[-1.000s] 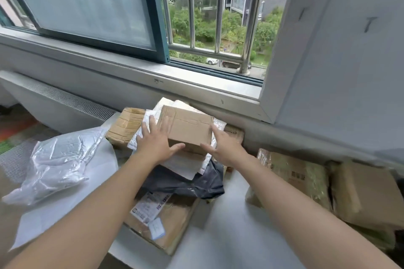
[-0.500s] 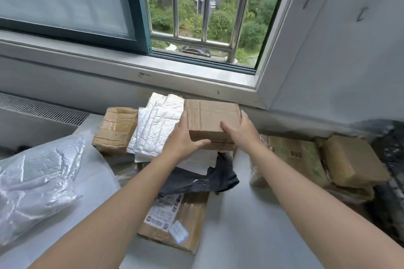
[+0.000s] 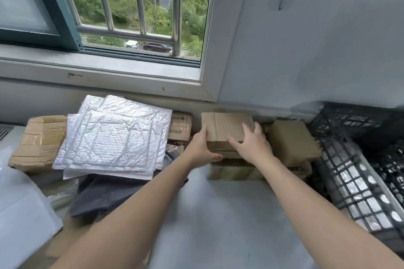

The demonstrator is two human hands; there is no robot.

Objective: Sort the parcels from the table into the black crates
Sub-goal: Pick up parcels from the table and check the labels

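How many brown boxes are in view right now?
6. The held box between left hand and right hand; far-left box; small box behind the silver envelopes; right box; wrapped box below the held one; bottom-left box under the dark bag. Others may be hidden.

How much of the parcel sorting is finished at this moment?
Done: the black crate already holds some silvery packets. In hand: the left hand and right hand grip a cardboard box, not yet in the crate. Left: silver mailers, a taped box, a dark bag and brown parcels lie on the table.
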